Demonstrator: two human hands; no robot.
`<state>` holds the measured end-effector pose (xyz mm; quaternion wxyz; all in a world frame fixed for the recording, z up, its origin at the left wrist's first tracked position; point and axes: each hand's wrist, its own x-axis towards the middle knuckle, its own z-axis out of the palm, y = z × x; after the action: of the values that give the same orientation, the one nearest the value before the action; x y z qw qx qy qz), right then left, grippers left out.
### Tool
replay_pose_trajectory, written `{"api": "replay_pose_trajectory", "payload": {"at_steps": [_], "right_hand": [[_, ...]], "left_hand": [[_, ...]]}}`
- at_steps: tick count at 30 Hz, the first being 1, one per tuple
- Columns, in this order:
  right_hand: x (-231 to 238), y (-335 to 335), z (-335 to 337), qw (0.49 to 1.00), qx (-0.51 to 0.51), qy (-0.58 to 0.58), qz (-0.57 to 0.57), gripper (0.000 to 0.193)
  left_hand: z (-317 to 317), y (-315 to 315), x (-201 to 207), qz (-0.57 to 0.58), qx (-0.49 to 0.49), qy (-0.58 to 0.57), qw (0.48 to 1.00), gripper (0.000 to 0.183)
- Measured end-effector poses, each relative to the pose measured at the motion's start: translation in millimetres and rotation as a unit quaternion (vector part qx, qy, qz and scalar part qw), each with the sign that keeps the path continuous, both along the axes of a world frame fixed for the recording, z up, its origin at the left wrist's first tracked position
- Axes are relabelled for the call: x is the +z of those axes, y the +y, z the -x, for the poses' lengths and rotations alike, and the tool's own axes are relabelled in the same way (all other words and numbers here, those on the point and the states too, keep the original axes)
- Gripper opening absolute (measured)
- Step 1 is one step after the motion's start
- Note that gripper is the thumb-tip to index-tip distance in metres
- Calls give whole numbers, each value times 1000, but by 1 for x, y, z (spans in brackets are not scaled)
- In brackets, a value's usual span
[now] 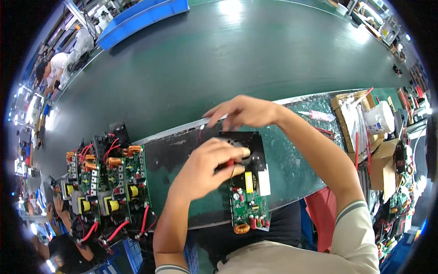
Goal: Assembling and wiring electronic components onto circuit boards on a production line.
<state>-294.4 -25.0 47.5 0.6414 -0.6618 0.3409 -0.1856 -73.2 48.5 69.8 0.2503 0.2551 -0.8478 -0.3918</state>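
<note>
A green circuit board (248,206) with a yellow transformer, a copper-wound ring coil and red parts lies in front of me. At its far end is a black plate (252,139). My left hand (205,168) is over the plate, thumb and fingers closed around something dark and reddish that they mostly hide. Beyond the plate's far edge hovers my right hand (244,112), its fingers apart and slightly blurred, with nothing visible in them. A small white connector (202,128) on a red wire sits just below those fingers. On the board's right side is a white rectangular piece (264,183).
Several similar boards (109,182) with coils and red cables stand at the left. To the right are a cardboard box (349,118), a white tub (379,118) and a glue tube (319,116). A blue bin (141,20) rests across the green belt. Other people are at the left.
</note>
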Motion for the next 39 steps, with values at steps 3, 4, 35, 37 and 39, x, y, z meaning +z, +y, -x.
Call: {"api": "replay_pose_trajectory", "payload": {"at_steps": [3, 4, 35, 37, 39], "right_hand": [[-14, -11, -25, 976, 167, 31, 139, 41], [-7, -12, -29, 976, 186, 56, 99, 38], [-11, -12, -50, 989, 133, -57, 9, 31], [-11, -11, -51, 978, 168, -121, -34, 31], [-7, -13, -54, 976, 189, -102, -44, 30]], "left_hand": [[-3, 12, -5, 30, -9, 14, 999, 44], [-6, 16, -4, 24, 0, 7, 1000, 48], [-9, 14, -8, 49, -64, 51, 995, 26], [-9, 15, -10, 56, -70, 52, 995, 26], [-8, 14, -11, 50, -71, 57, 995, 26]]}}
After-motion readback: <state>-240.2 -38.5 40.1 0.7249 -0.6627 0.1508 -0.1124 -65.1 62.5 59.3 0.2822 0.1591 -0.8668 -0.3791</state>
